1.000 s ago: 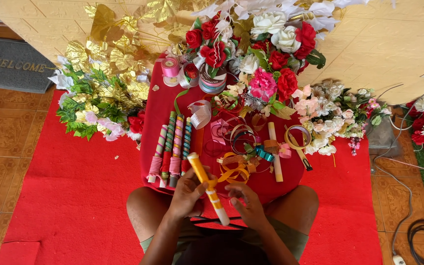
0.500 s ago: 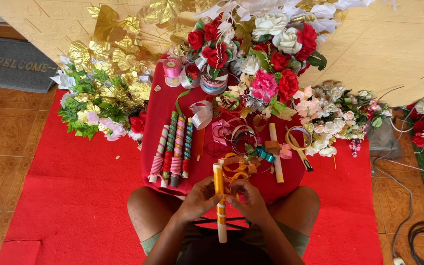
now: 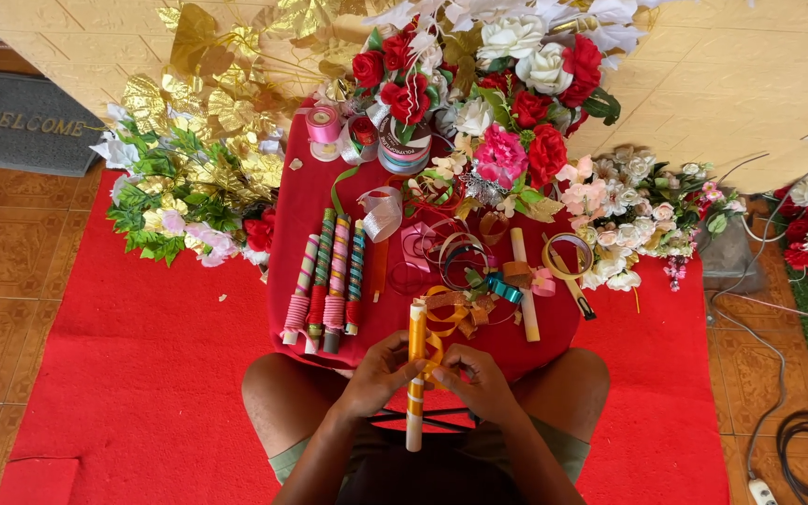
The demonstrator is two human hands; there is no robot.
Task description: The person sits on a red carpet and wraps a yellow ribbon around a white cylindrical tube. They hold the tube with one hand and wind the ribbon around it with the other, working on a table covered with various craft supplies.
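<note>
The person sits at the near edge of a small table [image 3: 292, 234] covered in red cloth. Both hands are closed on a long stick [image 3: 415, 374], held upright just in front of the table. The left hand [image 3: 374, 374] grips the stick's middle. The right hand [image 3: 479, 379] pinches a gold ribbon [image 3: 446, 323] right beside the stick.

It looks like the wrapping step: the top part is gold, the bottom is bare white. The next move likely needs the ribbon pulled tight and turned lower down.

On the table, four wrapped sticks [image 3: 327, 281] lie left of the held stick. Loose ribbon loops [image 3: 460, 252] sit just behind it. There is little open room there; the lap side is freer.
</note>
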